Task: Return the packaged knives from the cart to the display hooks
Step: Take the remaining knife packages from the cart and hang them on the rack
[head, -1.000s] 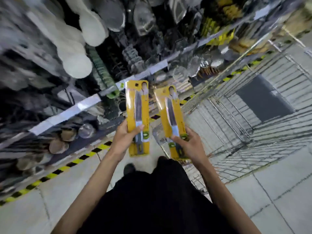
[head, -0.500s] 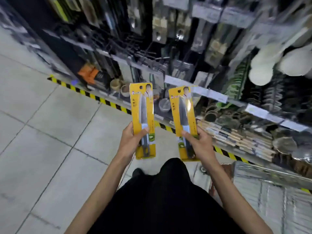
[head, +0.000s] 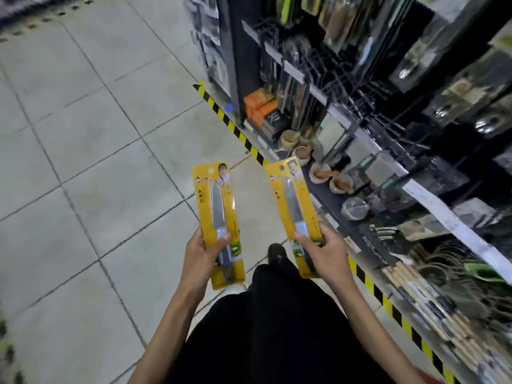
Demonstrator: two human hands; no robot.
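At centre frame our left hand [head: 200, 256] and right hand [head: 324, 252] each grip a packaged knife [head: 219, 217] low; stiff, light cards, we judge; fingers pinch firmly.

- Cool, even light from overhead brightens the pale floor tiles [head: 91, 151]; shadows on them are faint.
- The shelving [head: 388, 120] on the right is far dimmer. Its recesses are nearly black, with small highlights on shiny goods.
- Glare streaks the clear plastic of the left knife package [head: 219, 206] and the right knife package [head: 293, 200], washing over the blades.
- Motion blur smears the shelf goods and the frame's edges, heaviest at the far right and the top left corner.
- Wide-angle distortion bends the tile lines and the yellow-black floor stripe [head: 221, 114]; the two packages at centre are sharpest.
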